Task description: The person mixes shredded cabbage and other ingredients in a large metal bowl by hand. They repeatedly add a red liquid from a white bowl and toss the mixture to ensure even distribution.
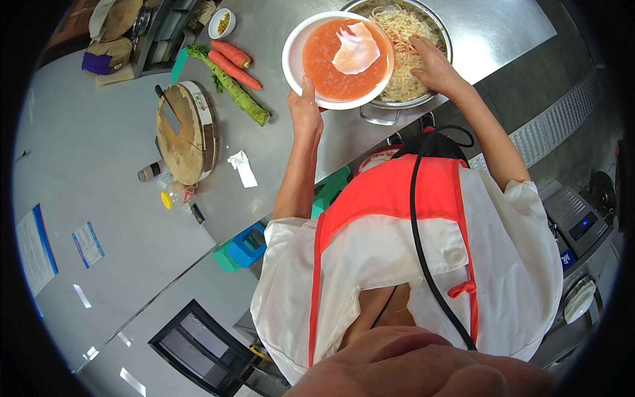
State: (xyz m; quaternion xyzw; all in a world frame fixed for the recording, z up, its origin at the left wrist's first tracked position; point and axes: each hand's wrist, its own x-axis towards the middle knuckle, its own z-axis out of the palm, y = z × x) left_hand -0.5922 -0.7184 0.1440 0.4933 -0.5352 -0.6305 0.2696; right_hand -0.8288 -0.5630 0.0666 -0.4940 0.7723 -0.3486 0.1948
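My left hand [305, 109] grips the near left rim of a white bowl [291, 54], thumb on top. Orange-red liquid [322, 74] fills much of the bowl, and bright light reflects off its surface. The bowl's right side overlaps a two-handled stainless steel pan [449, 44], hiding part of it. Pale shredded vegetables [403, 69] with reddish bits lie in the pan. Over their right side, my right hand [439, 69] has its fingers apart and seems to touch the shreds. Its fingertips are partly lost among them.
Left on the steel table [278, 144] lie two carrots [233, 69], a green stalk [238, 94] and a small white bowl [222, 24] of yellow bits. A cleaver [170, 111] rests on a round wooden chopping block [183, 139]. Crumpled white paper [243, 168] lies nearer.
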